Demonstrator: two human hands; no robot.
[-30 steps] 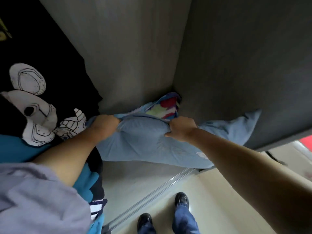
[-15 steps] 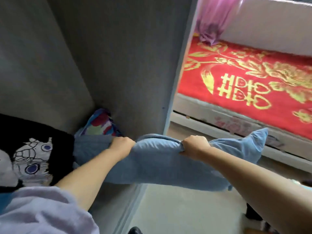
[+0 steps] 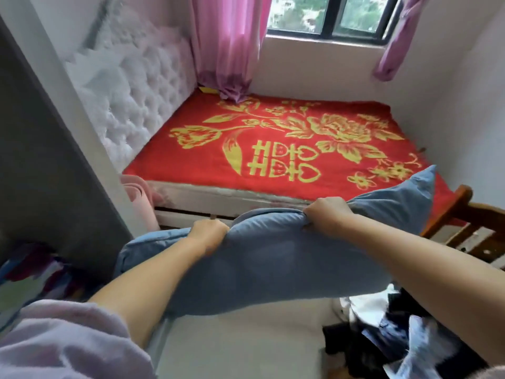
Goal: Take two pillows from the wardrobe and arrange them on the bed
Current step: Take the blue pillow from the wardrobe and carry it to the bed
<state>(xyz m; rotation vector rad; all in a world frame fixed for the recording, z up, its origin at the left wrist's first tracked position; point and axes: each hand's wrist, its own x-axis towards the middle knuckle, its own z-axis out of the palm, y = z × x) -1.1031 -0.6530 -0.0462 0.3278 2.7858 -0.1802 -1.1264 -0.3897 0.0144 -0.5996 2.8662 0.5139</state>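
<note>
Here, two hands, left [image 3: 209, 233] and right [image 3: 326, 214], clutch one blue pillow [image 3: 273, 258]; one bed [image 3: 273, 143] beyond.

Pale pink walls [image 3: 314, 67] close in a small room. A dark-framed window [image 3: 332, 16] at the far side lets in daylight, with pink curtains [image 3: 226, 45] on either side. A wooden chair [image 3: 464, 225] stands at right on a light floor [image 3: 246, 343].

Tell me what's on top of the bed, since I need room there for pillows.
Only a red and gold cover lies on the bed, with a pink curtain's hem resting at its far edge. The held blue pillow hides the near right corner.
</note>
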